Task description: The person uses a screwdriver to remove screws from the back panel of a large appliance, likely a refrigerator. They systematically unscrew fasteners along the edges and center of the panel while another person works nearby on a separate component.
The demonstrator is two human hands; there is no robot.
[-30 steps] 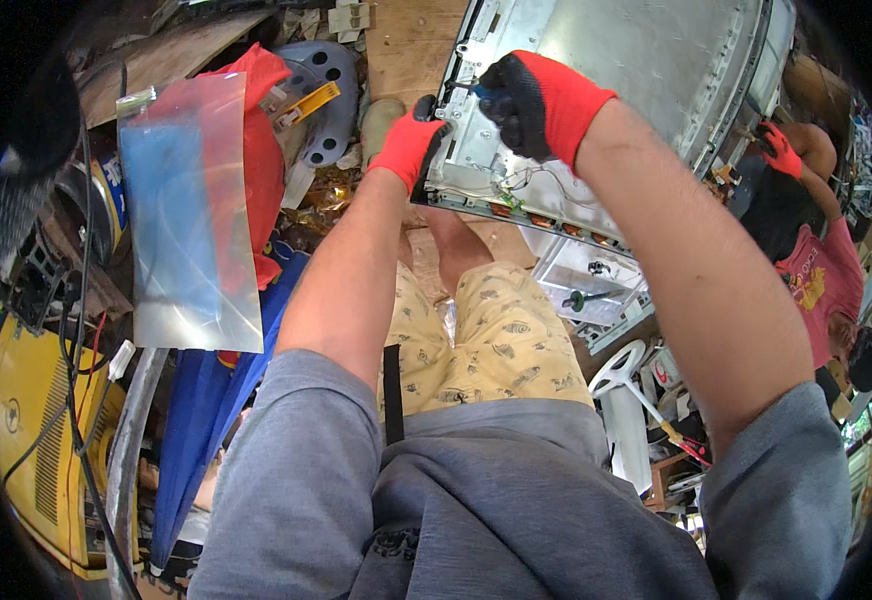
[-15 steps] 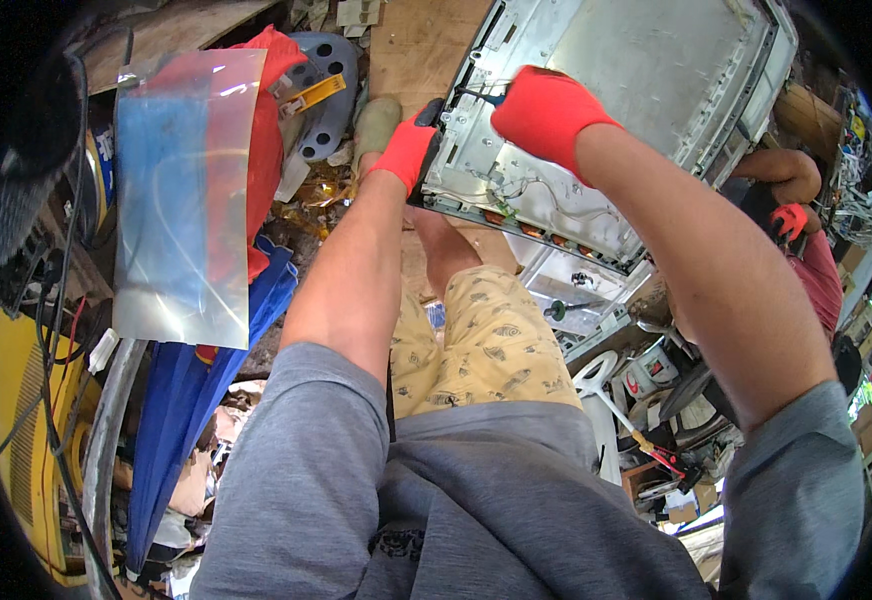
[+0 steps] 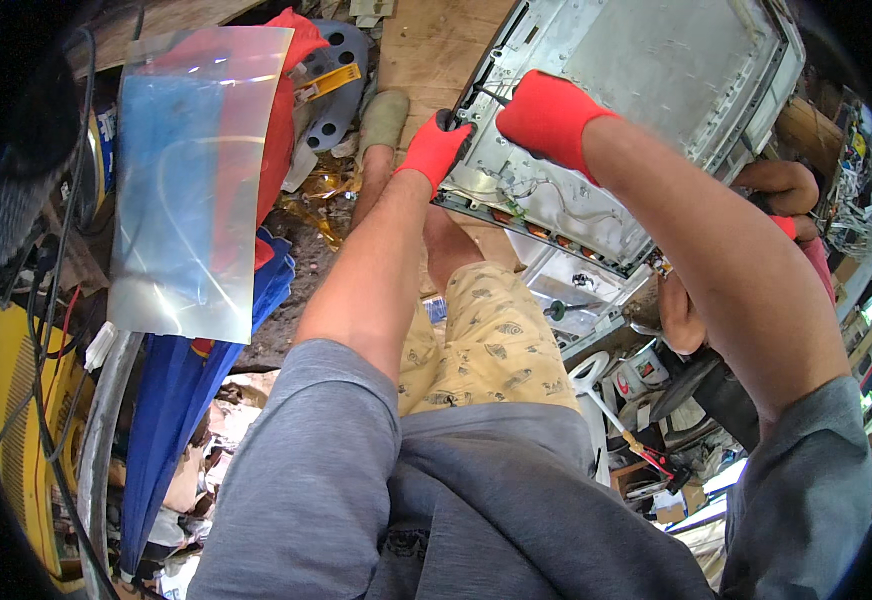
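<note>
Right hand [image 3: 553, 122] grips a thin tool [image 3: 492, 95]. Left hand [image 3: 438, 150] clasps the panel [image 3: 646, 75] nearby — the tool slipping could jab that hand.

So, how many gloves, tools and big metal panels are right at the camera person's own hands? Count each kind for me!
Gloves: 2
Tool: 1
Panel: 1
Total: 4

The metal panel [image 3: 646, 70] (topmost part) is cut off.
</note>
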